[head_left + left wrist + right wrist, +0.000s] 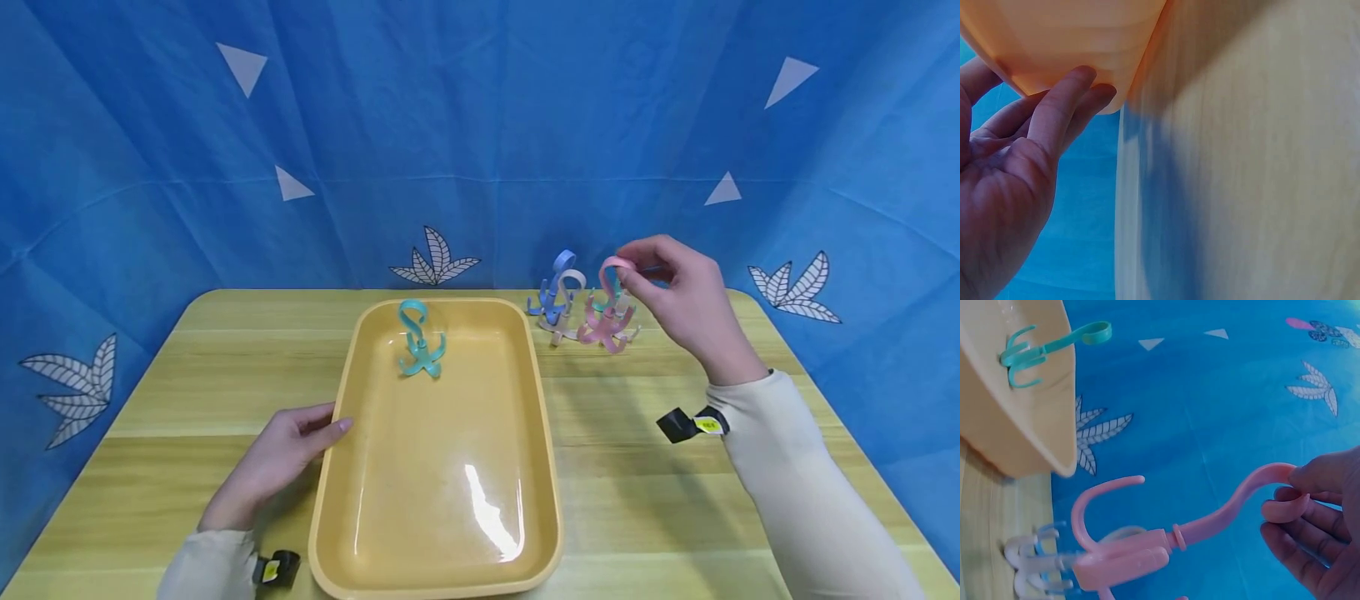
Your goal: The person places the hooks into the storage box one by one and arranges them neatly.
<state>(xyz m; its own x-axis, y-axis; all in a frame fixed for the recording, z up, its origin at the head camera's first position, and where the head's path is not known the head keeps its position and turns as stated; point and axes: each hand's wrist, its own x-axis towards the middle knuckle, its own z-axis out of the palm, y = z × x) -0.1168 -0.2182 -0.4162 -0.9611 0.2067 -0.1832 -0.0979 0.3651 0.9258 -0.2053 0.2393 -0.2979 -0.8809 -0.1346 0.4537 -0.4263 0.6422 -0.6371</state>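
My right hand (686, 304) pinches the curved top of a pink multi-arm hanging hook (604, 327) between thumb and fingers. In the right wrist view, this pink hook (1122, 556) extends leftward from the fingertips, its prongs spread. My left hand (281, 454) grips the left rim of a yellow tray (551, 475), thumb over the edge and fingers against the outer wall. A teal hook (423, 357) of the same kind stands inside the tray near its far end.
Right of the tray's far end stand a blue hook (551, 302) and a white hook (570, 282), with a teal one partly hidden behind the pink hook. A blue patterned curtain (495, 125) borders the wooden table (637, 500) at the back and sides.
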